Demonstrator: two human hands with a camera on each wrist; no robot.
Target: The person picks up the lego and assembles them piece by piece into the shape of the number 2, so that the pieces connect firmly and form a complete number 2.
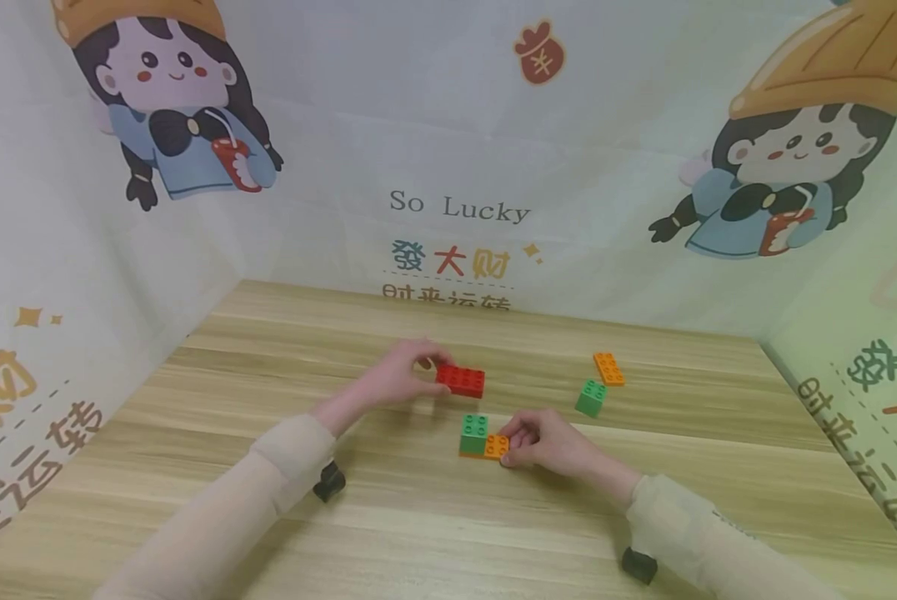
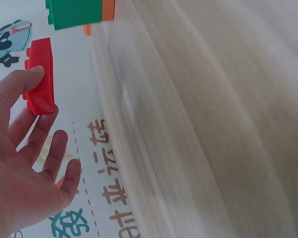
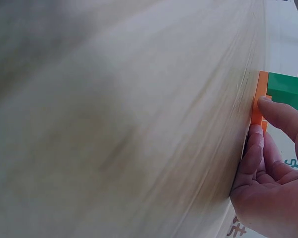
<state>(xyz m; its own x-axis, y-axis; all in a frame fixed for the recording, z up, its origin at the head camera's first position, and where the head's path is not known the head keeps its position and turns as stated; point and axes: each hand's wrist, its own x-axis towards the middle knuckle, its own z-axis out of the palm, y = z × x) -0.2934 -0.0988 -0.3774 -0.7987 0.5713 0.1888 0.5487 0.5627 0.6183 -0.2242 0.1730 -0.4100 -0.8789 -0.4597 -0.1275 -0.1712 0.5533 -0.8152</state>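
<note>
My left hand pinches a red toy building brick at its left end. In the left wrist view the thumb lies on the studded side of the red brick, with the other fingers loosely spread below. Nearer to me, my right hand pinches the right end of a flat orange brick. A green brick stands on the left half of that orange one. The right wrist view shows thumb and fingertips at the end of the orange brick, low by the tabletop.
Farther right on the wooden table stands another green brick, with a second flat orange brick just behind it. A printed cloth hangs around the back and sides of the table.
</note>
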